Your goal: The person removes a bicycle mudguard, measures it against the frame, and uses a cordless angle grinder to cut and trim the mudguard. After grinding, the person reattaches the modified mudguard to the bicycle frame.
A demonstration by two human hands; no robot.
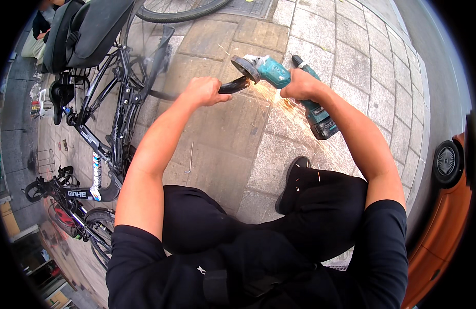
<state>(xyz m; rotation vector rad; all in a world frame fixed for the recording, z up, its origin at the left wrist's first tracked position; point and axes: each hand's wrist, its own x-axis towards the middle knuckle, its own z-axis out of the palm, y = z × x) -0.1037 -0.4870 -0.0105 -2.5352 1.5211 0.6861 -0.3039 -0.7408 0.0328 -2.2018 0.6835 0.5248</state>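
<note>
In the head view, the left hand (206, 91) is clenched around a dark curved metal bar (233, 85) that runs from the frame of a black bicycle (114, 108) on the left toward the middle of the stone pavement (222, 144), while the right hand (300, 85) is wrapped tight around the body of a teal cordless angle grinder (282, 82). The grinder's disc (244, 68) touches the bar's end just beside the left hand, and sparks (289, 110) spray down over the paving toward a black shoe (292, 183); an orange vehicle (444, 216) sits at the right edge.
</note>
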